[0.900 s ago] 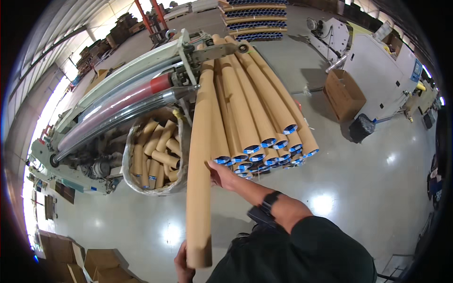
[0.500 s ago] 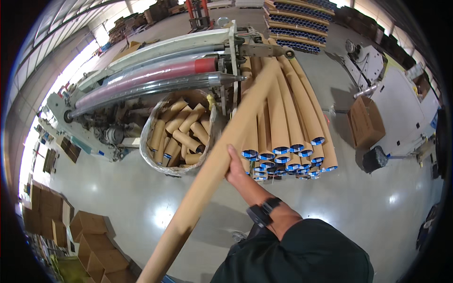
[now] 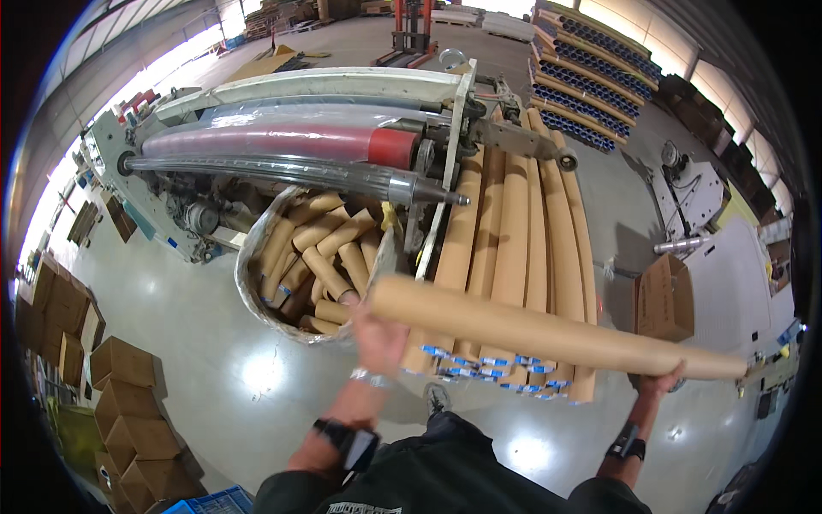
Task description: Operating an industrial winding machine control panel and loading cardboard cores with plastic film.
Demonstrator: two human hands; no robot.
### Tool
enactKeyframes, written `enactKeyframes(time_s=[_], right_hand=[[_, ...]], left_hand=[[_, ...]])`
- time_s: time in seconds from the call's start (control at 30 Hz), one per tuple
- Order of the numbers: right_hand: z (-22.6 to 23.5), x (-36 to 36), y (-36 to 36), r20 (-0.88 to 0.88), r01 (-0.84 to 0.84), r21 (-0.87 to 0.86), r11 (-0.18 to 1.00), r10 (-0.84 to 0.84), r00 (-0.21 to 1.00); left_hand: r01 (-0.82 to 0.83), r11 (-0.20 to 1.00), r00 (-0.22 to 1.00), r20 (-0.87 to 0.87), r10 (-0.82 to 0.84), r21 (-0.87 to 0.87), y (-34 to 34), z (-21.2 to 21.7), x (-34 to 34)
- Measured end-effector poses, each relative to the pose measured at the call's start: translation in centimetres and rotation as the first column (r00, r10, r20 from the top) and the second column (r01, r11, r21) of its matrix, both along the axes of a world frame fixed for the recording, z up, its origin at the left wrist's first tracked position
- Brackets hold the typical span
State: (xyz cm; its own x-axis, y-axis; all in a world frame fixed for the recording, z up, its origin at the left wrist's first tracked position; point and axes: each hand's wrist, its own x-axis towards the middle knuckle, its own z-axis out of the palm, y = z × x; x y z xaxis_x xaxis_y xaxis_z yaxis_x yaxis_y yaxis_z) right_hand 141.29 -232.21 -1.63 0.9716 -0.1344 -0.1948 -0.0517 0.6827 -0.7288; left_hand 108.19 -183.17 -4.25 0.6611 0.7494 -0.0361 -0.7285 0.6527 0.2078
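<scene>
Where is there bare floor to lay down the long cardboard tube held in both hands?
The long cardboard tube is held crosswise by the left hand and right hand. Bare grey floor lies left of the bag of short tubes, bordered by stacked cartons. More lies between the tube stack and a single carton. Around the machine it is crowded.

A brown cardboard box (image 3: pixel 664 297) stands on the floor (image 3: pixel 197 343) at the right, closed, with flaps taped. A cluster of brown cartons (image 3: pixel 120 403) sits at the floor's lower left edge, some stacked, some with open flaps; more cartons (image 3: pixel 51 300) lie above them along the left edge. A blue plastic crate (image 3: pixel 210 504) shows at the bottom edge, partly cut off. Flat brown cardboard sheets (image 3: pixel 274 62) lie on the floor far off, at the top. No signs or screens can be made out.
</scene>
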Motion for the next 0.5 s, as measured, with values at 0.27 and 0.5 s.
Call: enactKeyframes(time_s=[0.27,0.5], right_hand=[[-2.8,10.1,-9.7,0.303,0.295,-0.152,0.943,-0.24,0.922],[-2.2,14.3,-10.0,0.234,0.358,-0.257,0.898,-0.301,0.924]], left_hand=[[0.246,0.963,0.944,-0.252,-0.212,0.11,-3.8,5.7,21.6],[0.331,0.943,0.867,-0.407,-0.289,0.037,-4.2,7.1,22.9]])
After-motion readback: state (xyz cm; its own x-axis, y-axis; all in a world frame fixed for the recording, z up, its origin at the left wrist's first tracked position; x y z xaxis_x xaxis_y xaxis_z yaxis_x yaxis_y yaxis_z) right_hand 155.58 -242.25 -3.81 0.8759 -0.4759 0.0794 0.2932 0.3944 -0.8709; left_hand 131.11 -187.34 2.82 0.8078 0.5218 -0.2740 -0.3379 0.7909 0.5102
